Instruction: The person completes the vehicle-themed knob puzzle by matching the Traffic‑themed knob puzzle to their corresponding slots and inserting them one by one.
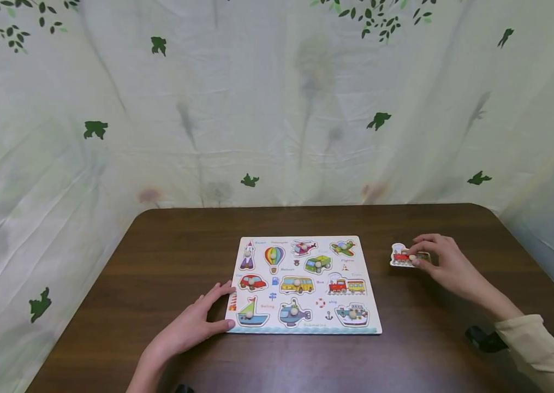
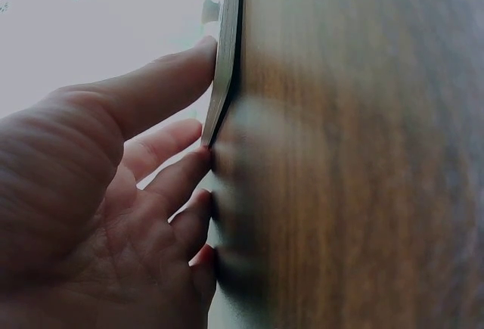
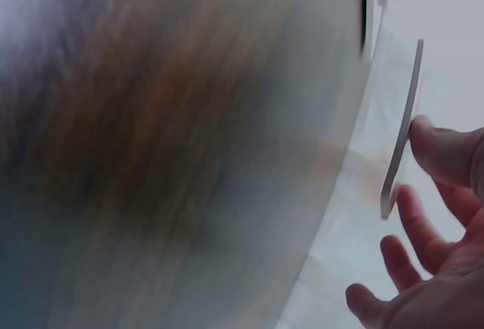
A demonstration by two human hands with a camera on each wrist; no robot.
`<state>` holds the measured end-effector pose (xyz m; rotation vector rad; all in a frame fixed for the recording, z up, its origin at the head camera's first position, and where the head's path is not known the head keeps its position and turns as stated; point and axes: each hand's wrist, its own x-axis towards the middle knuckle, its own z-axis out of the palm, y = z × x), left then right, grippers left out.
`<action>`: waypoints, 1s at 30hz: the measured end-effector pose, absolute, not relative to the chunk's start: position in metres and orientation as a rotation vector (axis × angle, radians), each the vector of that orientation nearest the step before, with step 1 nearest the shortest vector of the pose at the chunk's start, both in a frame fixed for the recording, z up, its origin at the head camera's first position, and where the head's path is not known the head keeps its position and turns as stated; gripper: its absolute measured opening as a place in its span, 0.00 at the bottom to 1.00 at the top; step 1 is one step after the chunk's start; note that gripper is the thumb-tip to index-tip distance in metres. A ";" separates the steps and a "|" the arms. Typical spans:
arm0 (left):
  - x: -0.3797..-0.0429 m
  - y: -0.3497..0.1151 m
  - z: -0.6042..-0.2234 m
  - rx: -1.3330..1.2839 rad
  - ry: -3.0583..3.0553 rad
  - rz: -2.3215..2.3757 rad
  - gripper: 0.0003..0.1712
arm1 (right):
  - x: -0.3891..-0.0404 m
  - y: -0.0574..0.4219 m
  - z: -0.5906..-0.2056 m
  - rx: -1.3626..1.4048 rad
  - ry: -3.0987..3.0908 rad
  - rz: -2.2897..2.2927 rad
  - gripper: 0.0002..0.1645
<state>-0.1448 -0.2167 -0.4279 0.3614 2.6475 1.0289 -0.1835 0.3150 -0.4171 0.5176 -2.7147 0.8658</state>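
A white wooden knob puzzle board (image 1: 277, 322) with vehicle pieces lies on the brown table. My left hand (image 1: 193, 322) touches the board's left edge with thumb and fingertips; in the left wrist view its thumb (image 2: 166, 87) lies against the edge of the board (image 2: 225, 64). To the right of the board, my right hand (image 1: 446, 265) pinches the knob of a train puzzle piece (image 1: 399, 256), red engine at its left. The right wrist view shows this train piece (image 3: 401, 144) edge-on, with a gap between it and the table. Fingers cover part of its right side.
Other pieces sit in the board, among them a yellow bus (image 1: 286, 285), a ship (image 1: 352, 315) and a submarine (image 1: 289, 315). A train picture (image 1: 355, 286) shows at the board's right side. Behind the table (image 1: 183, 234) hangs a pale leaf-patterned curtain (image 1: 267, 109).
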 end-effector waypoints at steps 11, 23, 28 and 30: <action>-0.145 -0.220 -0.429 0.351 2.657 1.011 0.37 | -0.178 0.289 -0.417 0.612 -2.712 0.899 0.12; -0.145 -0.219 -0.430 0.367 2.657 1.030 0.37 | -0.175 0.264 -0.420 0.709 -2.702 0.945 0.14; -0.145 -0.218 -0.430 0.361 2.651 1.032 0.38 | -0.174 0.253 -0.420 0.728 -2.734 0.949 0.13; -0.145 -0.218 -0.429 0.360 2.648 1.031 0.38 | -0.174 0.249 -0.421 0.733 -2.740 0.957 0.13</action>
